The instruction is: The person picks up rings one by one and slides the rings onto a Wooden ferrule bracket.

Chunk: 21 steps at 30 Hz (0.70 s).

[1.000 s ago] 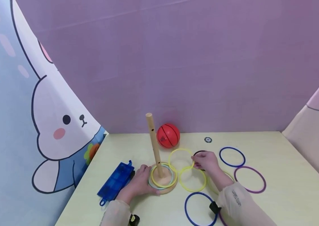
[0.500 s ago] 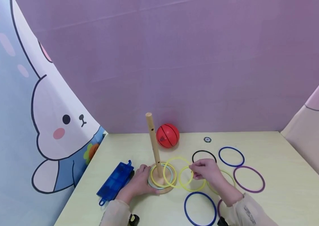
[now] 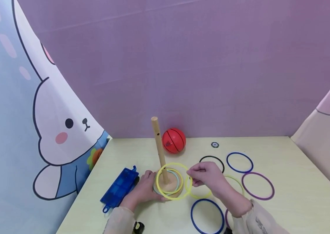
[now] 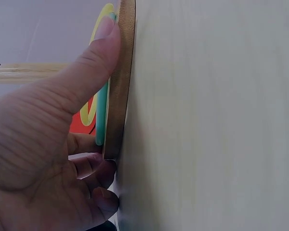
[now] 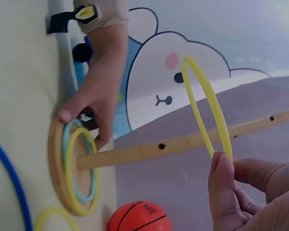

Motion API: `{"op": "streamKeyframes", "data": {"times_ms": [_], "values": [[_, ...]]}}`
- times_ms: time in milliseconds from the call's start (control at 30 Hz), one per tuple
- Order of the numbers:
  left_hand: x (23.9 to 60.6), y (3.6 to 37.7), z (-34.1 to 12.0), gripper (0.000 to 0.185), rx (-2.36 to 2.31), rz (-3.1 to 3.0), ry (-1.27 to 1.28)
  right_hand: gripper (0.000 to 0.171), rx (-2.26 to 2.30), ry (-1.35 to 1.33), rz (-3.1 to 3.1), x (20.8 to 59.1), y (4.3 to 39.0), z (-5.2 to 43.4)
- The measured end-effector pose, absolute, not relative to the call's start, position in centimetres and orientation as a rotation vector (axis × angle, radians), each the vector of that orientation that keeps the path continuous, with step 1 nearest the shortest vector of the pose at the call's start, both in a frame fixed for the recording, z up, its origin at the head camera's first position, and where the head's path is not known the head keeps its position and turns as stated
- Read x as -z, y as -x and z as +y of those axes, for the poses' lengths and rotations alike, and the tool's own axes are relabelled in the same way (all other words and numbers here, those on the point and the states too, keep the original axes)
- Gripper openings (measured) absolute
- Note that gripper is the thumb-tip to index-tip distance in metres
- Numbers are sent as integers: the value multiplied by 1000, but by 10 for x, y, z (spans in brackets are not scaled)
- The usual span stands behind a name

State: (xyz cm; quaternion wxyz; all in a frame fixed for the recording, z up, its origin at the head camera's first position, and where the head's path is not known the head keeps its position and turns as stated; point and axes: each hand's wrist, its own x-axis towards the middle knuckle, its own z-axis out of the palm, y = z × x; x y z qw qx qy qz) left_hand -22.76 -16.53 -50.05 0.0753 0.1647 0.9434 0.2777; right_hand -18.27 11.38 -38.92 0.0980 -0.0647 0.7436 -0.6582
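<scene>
A wooden peg stands upright on a round wooden base. A yellow ring and a teal ring lie on that base around the peg. My left hand grips the base's left edge, with its thumb on top and the fingers curled at the rim. My right hand pinches another yellow ring at its right side and holds it tilted in the air, low and close against the peg. In the right wrist view this ring stands on edge across the peg.
Loose rings lie on the pale table: yellow, black, blue, purple and a nearer blue one. A red ball sits behind the peg. A blue plastic case lies at the left.
My right hand lifted the yellow ring off the table and carried it left, from right of the base to against the peg. The black ring is now uncovered. The left hand stayed.
</scene>
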Motion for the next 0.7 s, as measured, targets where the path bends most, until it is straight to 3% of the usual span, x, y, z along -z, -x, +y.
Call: {"op": "streamKeyframes", "data": {"times_ms": [700], "values": [[502, 228, -159, 116, -807, 2826, -445, 23, 2145, 334, 2224, 293, 191, 96]]}}
